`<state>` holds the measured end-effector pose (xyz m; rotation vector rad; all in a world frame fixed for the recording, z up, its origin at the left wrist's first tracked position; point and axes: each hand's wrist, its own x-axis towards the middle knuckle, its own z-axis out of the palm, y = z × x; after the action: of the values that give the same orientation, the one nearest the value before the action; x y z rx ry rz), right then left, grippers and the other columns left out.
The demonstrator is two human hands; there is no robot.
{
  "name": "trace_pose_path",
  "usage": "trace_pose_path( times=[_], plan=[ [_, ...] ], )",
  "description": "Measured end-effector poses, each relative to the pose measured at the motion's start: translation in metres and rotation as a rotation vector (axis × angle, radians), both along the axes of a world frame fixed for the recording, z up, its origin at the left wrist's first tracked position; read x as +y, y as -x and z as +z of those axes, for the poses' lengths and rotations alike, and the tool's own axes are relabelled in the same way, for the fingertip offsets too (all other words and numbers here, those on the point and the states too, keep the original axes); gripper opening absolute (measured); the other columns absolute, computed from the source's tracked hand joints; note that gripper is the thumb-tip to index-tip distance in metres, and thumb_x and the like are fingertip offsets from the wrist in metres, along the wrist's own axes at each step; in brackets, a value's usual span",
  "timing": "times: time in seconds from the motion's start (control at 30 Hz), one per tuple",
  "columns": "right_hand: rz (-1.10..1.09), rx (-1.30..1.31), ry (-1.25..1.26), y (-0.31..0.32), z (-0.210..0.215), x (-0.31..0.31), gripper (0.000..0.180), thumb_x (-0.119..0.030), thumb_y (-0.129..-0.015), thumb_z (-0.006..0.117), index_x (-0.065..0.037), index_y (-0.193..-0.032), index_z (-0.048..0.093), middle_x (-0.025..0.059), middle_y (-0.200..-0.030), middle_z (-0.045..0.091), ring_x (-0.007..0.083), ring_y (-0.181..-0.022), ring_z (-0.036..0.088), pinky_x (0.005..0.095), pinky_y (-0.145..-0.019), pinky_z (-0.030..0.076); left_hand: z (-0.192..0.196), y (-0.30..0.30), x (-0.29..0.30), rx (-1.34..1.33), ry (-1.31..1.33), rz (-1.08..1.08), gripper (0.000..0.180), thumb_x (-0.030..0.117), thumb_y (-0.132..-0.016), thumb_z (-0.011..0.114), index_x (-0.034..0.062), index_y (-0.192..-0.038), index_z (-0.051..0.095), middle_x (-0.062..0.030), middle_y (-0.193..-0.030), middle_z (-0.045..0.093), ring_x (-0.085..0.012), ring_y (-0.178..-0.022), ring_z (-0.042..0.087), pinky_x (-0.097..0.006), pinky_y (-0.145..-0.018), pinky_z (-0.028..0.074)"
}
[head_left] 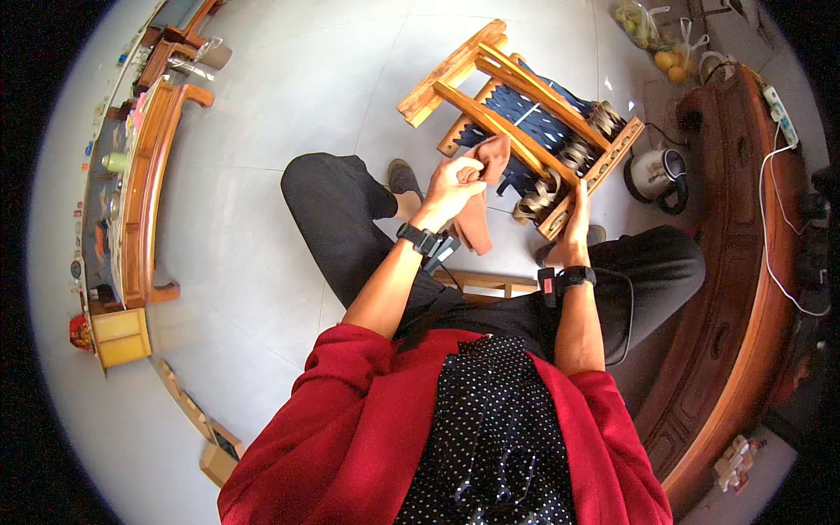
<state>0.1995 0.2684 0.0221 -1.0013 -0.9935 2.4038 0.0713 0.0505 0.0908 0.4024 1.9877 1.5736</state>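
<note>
My left hand (450, 189) is closed on a salmon-brown cloth (474, 226). One end of the cloth sticks up against the near wooden bar; the rest hangs down. In front of me a wooden folding frame (499, 120), which looks like a folding stool, is tilted on its side. Dark blue strips (525, 114) are strung between its bars, and several beige-grey coiled bands (535, 203) loop near its slotted end rail (612, 157). My right hand (576, 220) grips the near corner of that rail, its fingers partly hidden.
A metal kettle (654, 173) stands right of the frame, beside a long dark carved wooden cabinet (726, 289) with a power strip (780, 115). Bags of fruit (672, 63) lie at the far right. To the left is a wooden table (149, 192). My knees flank the work.
</note>
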Motion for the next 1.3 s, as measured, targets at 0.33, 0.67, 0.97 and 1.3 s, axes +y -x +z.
trace_pose_path(
  times=[0.33,0.67,0.97,1.3],
  plan=[
    [0.095,-0.12,-0.155,-0.007,0.021,-0.012,0.043,-0.023,-0.088,0.072,-0.01,-0.125,0.056,0.0047,-0.098,0.069,0.0161,-0.083,0.069,0.0325,-0.07,0.058,0.062,-0.006,-0.049,-0.364,-0.557,0.01,0.074,-0.007,-0.078,0.051,-0.0006,-0.15,0.036,-0.0187,-0.145,0.048,-0.0269,-0.132,0.049,-0.036,-0.112,0.039],
    [0.047,-0.2,-0.142,0.002,0.035,-0.018,0.03,-0.02,-0.089,0.066,-0.004,-0.115,0.06,0.0058,-0.089,0.069,0.0195,-0.072,0.068,0.0329,-0.063,0.056,0.035,-0.002,-0.093,0.124,0.236,-0.087,0.058,0.008,-0.087,0.068,-0.0039,-0.139,0.047,-0.0212,-0.134,0.057,-0.0287,-0.125,0.056,-0.036,-0.107,0.043],
    [0.032,-0.28,-0.214,-0.001,0.037,-0.018,0.019,-0.017,-0.086,0.067,-0.007,-0.099,0.058,0.003,-0.067,0.058,0.0168,-0.048,0.054,0.0328,-0.039,0.042,0.014,0.001,-0.108,0.248,0.364,0.013,0.056,0.013,-0.069,0.082,-0.0025,-0.119,0.062,-0.0155,-0.113,0.065,-0.0268,-0.109,0.063,-0.036,-0.093,0.05],
    [0.14,-0.373,-0.198,0.001,0.03,0.016,0.022,-0.019,-0.084,0.067,-0.01,-0.067,0.055,0.0006,-0.053,0.051,0.0179,-0.038,0.046,0.0327,-0.037,0.038,0.023,0.0,-0.128,0.077,0.19,0.048,0.033,-0.003,-0.079,0.063,-0.0061,-0.112,0.063,-0.02,-0.097,0.071,-0.0299,-0.095,0.07,-0.037,-0.085,0.056]
  ],
)
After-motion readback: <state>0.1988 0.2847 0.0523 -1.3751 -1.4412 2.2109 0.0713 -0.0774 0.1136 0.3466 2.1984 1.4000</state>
